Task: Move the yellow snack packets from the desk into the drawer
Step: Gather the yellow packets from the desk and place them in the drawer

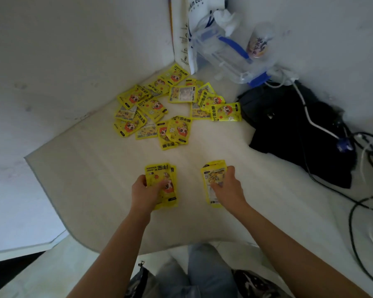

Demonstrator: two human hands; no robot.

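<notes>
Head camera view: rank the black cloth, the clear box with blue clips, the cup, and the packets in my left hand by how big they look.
1. black cloth
2. clear box with blue clips
3 and 4. cup and packets in the left hand look alike; the packets sit nearer the camera, so unranked.

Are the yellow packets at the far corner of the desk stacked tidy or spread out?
Spread out. The yellow packets lie scattered on the desk, some overlapping, some face down.
</notes>
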